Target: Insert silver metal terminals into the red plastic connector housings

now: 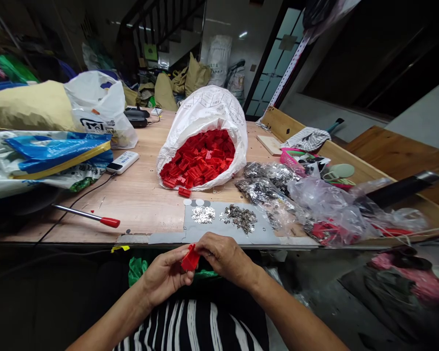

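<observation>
A small red plastic piece (pixel 190 260) is held over my lap, just in front of the table's edge. My left hand (pixel 166 277) grips it from the left between thumb and fingers. The fingers of my right hand (pixel 223 256) are pinched together at its upper right edge; whether they also hold a smaller part is hidden. Beyond the hands, a grey mat (pixel 219 236) carries a pile of shiny silver metal pieces (pixel 204 215) and a pile of darker metal pieces (pixel 241 218). A white sack (pixel 212 105) lies behind, its mouth full of similar red pieces (pixel 201 161).
Clear plastic bags (pixel 325 200) and bags of metal parts (pixel 259 187) crowd the right side. A lever with a red grip (pixel 109 222), a white device (pixel 122 162) with a cable, and large bags (pixel 47 156) occupy the left. A wooden board (pixel 300 129) edges the table's right.
</observation>
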The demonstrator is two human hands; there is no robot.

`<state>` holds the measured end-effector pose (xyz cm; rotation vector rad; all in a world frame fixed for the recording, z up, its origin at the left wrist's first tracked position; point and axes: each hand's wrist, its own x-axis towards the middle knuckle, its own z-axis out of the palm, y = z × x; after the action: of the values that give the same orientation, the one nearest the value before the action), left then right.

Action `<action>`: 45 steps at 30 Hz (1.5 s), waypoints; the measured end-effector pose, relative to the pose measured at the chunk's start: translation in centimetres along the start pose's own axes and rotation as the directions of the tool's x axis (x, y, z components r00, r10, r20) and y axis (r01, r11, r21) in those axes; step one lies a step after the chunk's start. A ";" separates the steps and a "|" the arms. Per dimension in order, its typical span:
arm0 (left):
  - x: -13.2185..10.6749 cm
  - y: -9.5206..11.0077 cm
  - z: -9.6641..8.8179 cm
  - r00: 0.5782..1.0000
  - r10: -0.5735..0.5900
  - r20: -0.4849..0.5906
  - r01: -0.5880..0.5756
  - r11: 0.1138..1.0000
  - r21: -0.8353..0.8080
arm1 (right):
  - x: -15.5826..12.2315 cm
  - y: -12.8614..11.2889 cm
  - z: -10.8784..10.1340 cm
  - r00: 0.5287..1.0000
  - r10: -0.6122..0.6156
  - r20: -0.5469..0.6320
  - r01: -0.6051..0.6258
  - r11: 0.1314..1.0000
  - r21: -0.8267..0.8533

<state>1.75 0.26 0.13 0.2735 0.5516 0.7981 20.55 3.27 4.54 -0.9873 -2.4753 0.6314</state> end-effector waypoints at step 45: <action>0.8 -0.3 -1.0 0.624 0.641 0.447 -0.465 -0.155 0.872 | -0.6 2.0 4.6 0.871 0.488 0.049 -0.316 0.483 0.817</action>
<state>1.79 0.69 -1.08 1.9119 1.1046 1.2337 19.63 2.96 -0.45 -1.1376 -1.4266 1.5607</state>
